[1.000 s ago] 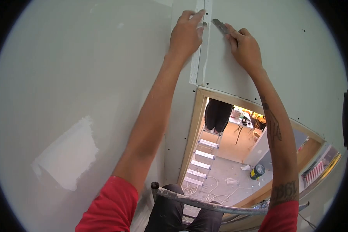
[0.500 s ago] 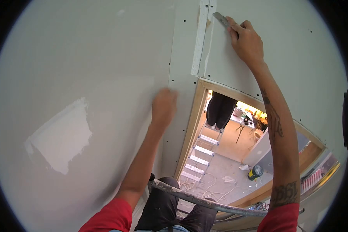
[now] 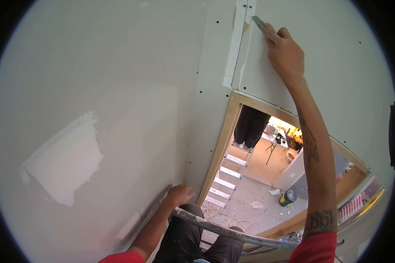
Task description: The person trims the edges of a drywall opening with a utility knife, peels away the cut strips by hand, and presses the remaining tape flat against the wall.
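My right hand [image 3: 286, 51] is raised high against the plasterboard wall [image 3: 118, 65] and grips a small metal putty knife [image 3: 260, 24], its blade touching the wall beside a vertical strip of white joint tape [image 3: 236, 44]. My left hand [image 3: 178, 194] is down low by the wall near the door frame, just above a metal rail [image 3: 232, 232]. Its fingers are loosely curled and nothing is visible in it.
A wooden door frame [image 3: 221, 144] opens below the taped seam. Through it another person stands on a stepladder [image 3: 226, 184], only the dark trousers [image 3: 250, 125] showing. Cables and a can [image 3: 286, 198] lie on the floor. A white filler patch [image 3: 63, 164] marks the wall at left.
My left hand let go of the tape at the top and dropped down to the rail near the door frame. My right hand stayed up with the putty knife.
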Demonstrator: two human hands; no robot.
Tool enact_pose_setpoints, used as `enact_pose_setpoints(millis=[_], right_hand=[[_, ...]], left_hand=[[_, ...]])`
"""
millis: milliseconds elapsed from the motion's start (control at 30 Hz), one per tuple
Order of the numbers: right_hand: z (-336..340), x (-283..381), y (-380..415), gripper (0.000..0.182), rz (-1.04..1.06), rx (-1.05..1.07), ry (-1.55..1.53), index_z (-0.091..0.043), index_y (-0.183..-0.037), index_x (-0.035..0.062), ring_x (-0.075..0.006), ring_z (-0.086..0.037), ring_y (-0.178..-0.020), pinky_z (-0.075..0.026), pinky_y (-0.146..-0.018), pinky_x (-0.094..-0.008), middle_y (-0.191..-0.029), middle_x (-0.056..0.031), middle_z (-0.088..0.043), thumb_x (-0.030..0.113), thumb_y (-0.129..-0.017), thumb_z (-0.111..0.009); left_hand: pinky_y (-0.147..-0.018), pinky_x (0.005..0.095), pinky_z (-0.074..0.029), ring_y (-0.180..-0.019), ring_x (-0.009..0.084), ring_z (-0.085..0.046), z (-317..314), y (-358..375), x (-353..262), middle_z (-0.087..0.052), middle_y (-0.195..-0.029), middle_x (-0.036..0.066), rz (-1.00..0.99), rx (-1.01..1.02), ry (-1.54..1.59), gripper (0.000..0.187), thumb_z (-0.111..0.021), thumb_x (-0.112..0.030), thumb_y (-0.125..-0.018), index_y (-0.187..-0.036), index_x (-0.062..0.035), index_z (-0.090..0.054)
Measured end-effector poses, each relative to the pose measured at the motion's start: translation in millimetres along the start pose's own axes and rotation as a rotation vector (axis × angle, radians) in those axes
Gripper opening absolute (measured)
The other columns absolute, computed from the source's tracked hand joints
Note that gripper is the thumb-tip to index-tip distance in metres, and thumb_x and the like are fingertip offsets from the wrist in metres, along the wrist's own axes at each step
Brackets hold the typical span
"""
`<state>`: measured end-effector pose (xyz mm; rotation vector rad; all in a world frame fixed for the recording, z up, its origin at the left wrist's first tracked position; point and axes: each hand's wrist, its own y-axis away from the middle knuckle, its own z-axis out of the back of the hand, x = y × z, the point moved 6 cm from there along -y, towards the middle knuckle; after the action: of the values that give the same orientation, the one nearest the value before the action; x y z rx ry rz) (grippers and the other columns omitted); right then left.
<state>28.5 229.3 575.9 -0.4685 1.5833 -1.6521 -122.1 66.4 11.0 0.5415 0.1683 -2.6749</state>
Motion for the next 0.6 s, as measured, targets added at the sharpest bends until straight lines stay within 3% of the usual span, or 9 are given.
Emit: enact_pose_setpoints(millis=[33,233,467,533,600], right_hand=[[0.4,0.0,2.1,0.038,0.004,-0.001,-0.009,-0.062,-0.138,0.0232,-0.0329,-0.071,-0.079,-0.058,-0.070,-0.0452,-0.105,-0.0090,-0.065,0.024,-0.101,-0.054],[-3.6,3.3,24.2,0.037,-0.042,0.064,-0.032,-0.064,-0.137,0.0232,-0.0301,-0.072,-0.082,-0.058,-0.072,-0.0445,-0.102,-0.0085,-0.066,0.024,-0.101,-0.056],[2.0,-1.5,21.8,0.036,-0.089,0.057,-0.141,-0.066,-0.135,0.0239,-0.0288,-0.070,-0.079,-0.058,-0.070,-0.0434,-0.099,-0.0075,-0.065,0.025,-0.099,-0.060],[5.2,-6.1,16.2,0.036,-0.159,0.012,-0.150,-0.068,-0.133,0.0252,-0.0282,-0.069,-0.078,-0.057,-0.071,-0.0435,-0.097,-0.0069,-0.064,0.026,-0.099,-0.062],[2.0,-3.1,7.1,0.035,-0.121,0.003,-0.111,-0.068,-0.133,0.0262,-0.0279,-0.069,-0.078,-0.057,-0.071,-0.0433,-0.096,-0.0066,-0.064,0.026,-0.099,-0.062]], left_hand=[[-0.101,0.0496,-0.050,-0.116,0.0388,-0.065,-16.4,0.3,8.2,-0.068,-0.123,0.022,0.012,0.115,0.002,0.053,-0.063,-0.046,-0.095,-0.130,-0.0061,-0.064],[-0.106,0.0483,-0.047,-0.122,0.0399,-0.061,-18.8,3.7,11.0,-0.066,-0.129,0.024,0.126,0.252,-0.022,0.066,-0.063,-0.054,-0.094,-0.135,-0.0026,-0.061],[-0.103,0.0484,-0.049,-0.118,0.0408,-0.063,-10.5,5.0,9.4,-0.068,-0.123,0.025,0.126,0.121,0.036,0.067,-0.067,-0.052,-0.091,-0.135,-0.0012,-0.061],[-0.102,0.0483,-0.051,-0.114,0.0422,-0.065,-7.1,5.5,4.9,-0.069,-0.118,0.027,0.111,0.035,0.095,0.057,-0.071,-0.043,-0.090,-0.125,0.0012,-0.066],[-0.103,0.0476,-0.050,-0.114,0.0418,-0.065,-8.7,4.8,6.6,-0.069,-0.119,0.027,0.108,0.039,0.088,0.059,-0.071,-0.046,-0.089,-0.125,0.0016,-0.067]])
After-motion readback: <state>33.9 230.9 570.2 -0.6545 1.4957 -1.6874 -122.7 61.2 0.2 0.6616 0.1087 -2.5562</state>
